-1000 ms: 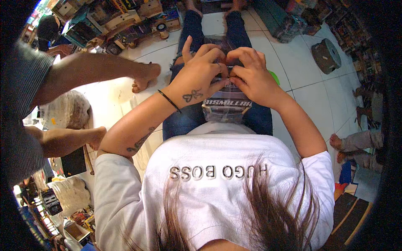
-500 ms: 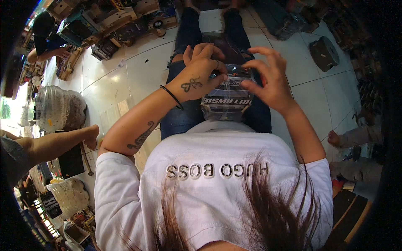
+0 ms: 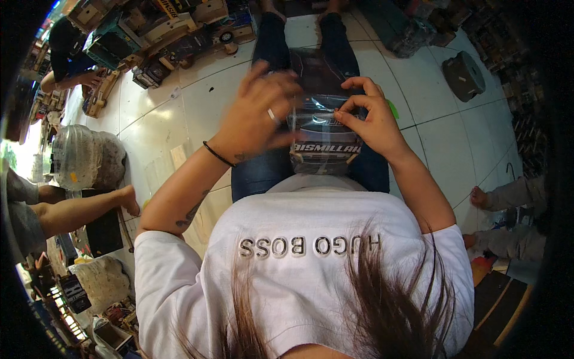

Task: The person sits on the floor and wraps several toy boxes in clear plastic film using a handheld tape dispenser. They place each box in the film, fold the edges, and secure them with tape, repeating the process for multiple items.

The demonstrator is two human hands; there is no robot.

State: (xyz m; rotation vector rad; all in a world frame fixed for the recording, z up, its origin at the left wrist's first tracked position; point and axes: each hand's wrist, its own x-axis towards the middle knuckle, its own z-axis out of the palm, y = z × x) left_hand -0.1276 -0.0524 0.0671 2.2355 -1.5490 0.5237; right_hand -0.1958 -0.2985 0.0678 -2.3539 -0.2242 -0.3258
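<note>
Between my thighs lies a dark, boxy thing in clear plastic [image 3: 326, 147], with pale lettering across it, probably a toy truck like those around. My right hand [image 3: 373, 122] is closed, thumb and forefinger pinched at the upper right of the clear plastic wrap [image 3: 320, 105]. Whether a small piece sits in that pinch is too fine to see. My left hand [image 3: 257, 110], blurred by motion, hovers at the wrap's left edge with its fingers apart and nothing seen in it. A bright green bit [image 3: 393, 109] shows behind my right hand.
Toy trucks [image 3: 173, 51] and wooden parts line the far left, where another person's hand [image 3: 89, 79] rests on one. Large plastic-wrapped bundles [image 3: 89, 157] and a bare leg [image 3: 84, 206] are at left. A dark round spool [image 3: 463, 76] stands on the tiles at right.
My left hand has drawn left and turned, off the wrapped thing. My right hand has closed from spread fingers to a pinch, slightly lower. The green bit has come into sight.
</note>
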